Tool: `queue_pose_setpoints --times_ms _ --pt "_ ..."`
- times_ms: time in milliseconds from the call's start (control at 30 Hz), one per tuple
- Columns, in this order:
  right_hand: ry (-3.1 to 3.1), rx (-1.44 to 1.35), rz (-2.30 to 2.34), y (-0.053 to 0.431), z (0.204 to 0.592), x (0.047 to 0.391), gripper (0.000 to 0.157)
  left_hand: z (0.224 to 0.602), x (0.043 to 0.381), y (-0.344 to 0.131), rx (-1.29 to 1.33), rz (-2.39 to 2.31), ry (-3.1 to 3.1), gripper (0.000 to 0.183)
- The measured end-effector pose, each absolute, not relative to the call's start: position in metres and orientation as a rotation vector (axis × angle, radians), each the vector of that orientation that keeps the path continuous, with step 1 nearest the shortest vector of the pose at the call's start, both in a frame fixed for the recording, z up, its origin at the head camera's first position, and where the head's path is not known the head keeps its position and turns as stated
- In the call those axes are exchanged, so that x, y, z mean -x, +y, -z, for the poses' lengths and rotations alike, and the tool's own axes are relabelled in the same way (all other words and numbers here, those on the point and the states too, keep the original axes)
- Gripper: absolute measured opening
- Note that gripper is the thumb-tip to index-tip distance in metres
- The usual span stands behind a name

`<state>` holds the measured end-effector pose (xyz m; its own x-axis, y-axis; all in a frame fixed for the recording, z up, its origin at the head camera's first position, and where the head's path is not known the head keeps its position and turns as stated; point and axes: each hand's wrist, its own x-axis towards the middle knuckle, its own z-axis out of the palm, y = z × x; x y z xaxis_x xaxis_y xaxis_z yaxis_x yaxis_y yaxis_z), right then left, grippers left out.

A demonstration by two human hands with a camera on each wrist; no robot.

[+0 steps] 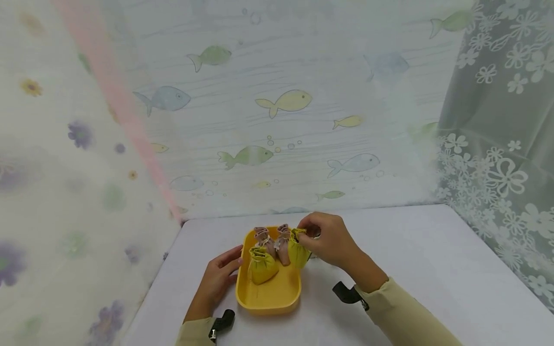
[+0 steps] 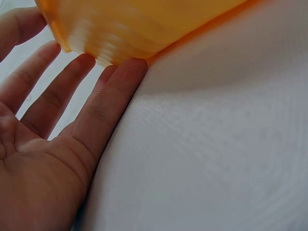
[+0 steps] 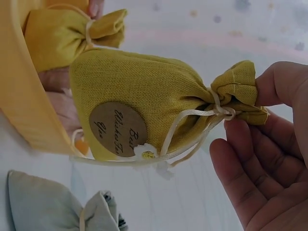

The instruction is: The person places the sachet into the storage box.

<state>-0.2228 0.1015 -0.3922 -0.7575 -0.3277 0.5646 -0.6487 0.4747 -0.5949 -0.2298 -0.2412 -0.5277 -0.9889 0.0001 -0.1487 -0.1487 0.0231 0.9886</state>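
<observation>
My right hand [image 1: 331,240] pinches the gathered top of a yellow drawstring pouch [image 3: 139,96] between thumb and fingers. The pouch hangs at the right rim of the yellow plastic tray [image 1: 268,300]; a round brown label and a small white flower show on it. Inside the tray stand another yellow pouch [image 1: 263,269] and two brownish-pink pouches [image 1: 283,242], all tied at the neck. My left hand [image 1: 216,278] rests against the tray's left side, its nearly straight fingers [image 2: 108,103] touching the outer wall from beside and below.
A pale grey-blue pouch [image 3: 43,202] lies outside the tray, mostly hidden behind my right hand in the head view. The white tabletop [image 1: 389,298] runs back to a fish-print curtain [image 1: 277,158]. Flowered curtains hang at both sides.
</observation>
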Motion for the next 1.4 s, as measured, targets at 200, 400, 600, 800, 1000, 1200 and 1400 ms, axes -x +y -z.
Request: queue_pose_setpoints --times_ms 200,400,600,800,1000,1200,1400 --pt "-2.352 -0.831 -1.193 0.095 0.395 0.223 0.01 0.527 0.227 -0.24 0.145 -2.124 2.167 0.066" --pt "-2.36 -0.835 -1.207 0.089 0.396 0.223 0.01 0.528 0.226 -0.24 0.141 -2.133 2.163 0.066" --pt "-2.384 -0.862 -1.202 0.083 0.398 0.223 0.012 0.528 0.225 -0.241 0.131 -2.129 2.176 0.068" --pt "-2.372 -0.918 -1.214 0.078 0.402 0.224 0.012 0.528 0.226 -0.242 0.13 -2.133 2.17 0.066" --pt "-2.397 -0.928 -1.207 0.075 0.405 0.223 0.012 0.526 0.225 -0.239 0.134 -2.136 2.171 0.065" --pt "-2.419 -0.968 -1.194 0.072 0.41 0.224 0.013 0.526 0.225 -0.24 0.129 -2.135 2.168 0.066" --pt "-2.455 -0.977 -1.166 0.07 0.419 0.226 0.013 0.527 0.225 -0.24 0.127 -2.137 2.17 0.065"
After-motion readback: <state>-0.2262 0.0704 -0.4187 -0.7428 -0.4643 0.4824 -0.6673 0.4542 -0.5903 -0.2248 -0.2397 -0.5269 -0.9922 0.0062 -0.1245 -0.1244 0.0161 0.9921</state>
